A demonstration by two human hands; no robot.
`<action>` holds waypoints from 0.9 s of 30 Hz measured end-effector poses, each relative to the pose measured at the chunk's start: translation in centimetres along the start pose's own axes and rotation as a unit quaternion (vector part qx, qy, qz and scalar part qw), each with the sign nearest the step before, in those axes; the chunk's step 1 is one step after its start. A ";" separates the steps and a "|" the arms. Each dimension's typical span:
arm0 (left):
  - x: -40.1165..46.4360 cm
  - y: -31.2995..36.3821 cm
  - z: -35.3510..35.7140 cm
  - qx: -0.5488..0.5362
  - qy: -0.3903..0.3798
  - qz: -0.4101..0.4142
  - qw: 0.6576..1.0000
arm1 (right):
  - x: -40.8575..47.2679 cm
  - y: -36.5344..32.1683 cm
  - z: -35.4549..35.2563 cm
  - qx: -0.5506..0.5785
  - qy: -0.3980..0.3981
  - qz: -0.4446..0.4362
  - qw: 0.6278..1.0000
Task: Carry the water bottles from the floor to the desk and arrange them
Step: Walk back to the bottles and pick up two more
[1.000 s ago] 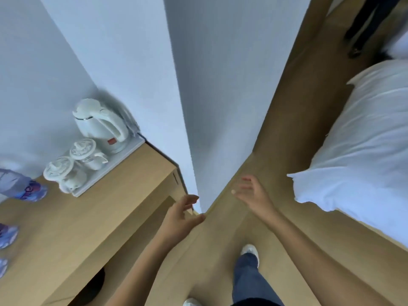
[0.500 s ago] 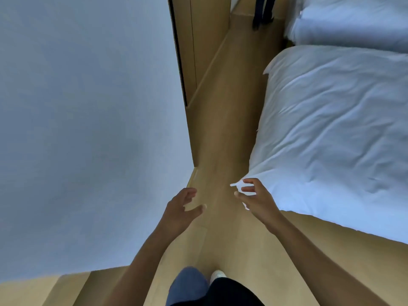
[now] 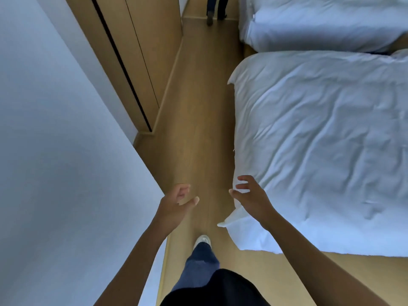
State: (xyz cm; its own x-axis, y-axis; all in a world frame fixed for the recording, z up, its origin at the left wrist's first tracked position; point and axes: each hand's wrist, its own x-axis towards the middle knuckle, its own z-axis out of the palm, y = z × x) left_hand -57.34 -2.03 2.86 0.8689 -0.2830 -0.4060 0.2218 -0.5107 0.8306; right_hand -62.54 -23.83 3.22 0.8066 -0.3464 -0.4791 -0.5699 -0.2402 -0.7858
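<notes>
Turned away from worktop, now out of view; heading along floor beside bed. Left hand and right hand loosely curled, carrying nothing. Water bottles unseen; likely fetching more.

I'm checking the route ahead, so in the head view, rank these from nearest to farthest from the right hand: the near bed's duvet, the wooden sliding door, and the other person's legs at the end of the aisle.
From the right hand:
1. Near bed's duvet, directly beside it on the right.
2. Wooden sliding door, ahead on the left.
3. Other person's legs, at the aisle's far end.
</notes>
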 end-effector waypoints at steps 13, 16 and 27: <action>23.7 11.2 -5.1 0.018 -0.028 0.021 0.999 | 21.7 -11.7 -2.8 0.040 0.027 0.004 0.999; 30.7 13.8 -5.7 0.023 -0.022 0.015 0.999 | 28.9 -14.5 -4.0 0.044 0.021 -0.001 0.999; 54.1 25.4 -9.0 0.032 -0.007 0.000 0.999 | 52.5 -27.1 -10.9 0.042 0.013 -0.006 0.999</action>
State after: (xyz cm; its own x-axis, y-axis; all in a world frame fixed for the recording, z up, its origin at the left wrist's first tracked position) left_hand -0.72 -22.99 5.43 0.8630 -0.2941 -0.4108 0.1919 -0.5613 0.8050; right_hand -6.49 -45.40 3.60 0.8089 -0.3667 -0.4596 -0.5434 -0.1676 -0.8226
